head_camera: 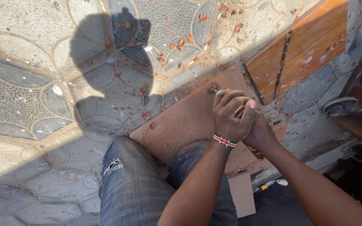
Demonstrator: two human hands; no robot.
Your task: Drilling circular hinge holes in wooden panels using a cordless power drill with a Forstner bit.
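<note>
Paving [26, 96] of patterned concrete, with petal and hexagon shapes, fills the ground beyond and to the left of the brown board [189, 119], and reddish wood chips [181, 44] lie scattered on it past the board's far edge. Beside the board's far right corner rests an orange-brown panel [311, 46] with a dark groove running along it. The brown board itself lies flat and dusty under my knee; my leg in torn blue jeans [135, 184] presses on its near end. A shallow round recess [153, 125] marks the board's left part. Over the board's right part, my left hand [230, 115] is wrapped tightly around a tool with a yellow and black handle [240, 111], and my right hand [261, 133] is clasped against it from behind, closed on the same handle. The tool's metal tip [213, 89] meets the board just beyond my knuckles. On my left wrist, nearest the board's near edge, sits a beaded bracelet [224, 141] in red, white and green.
</note>
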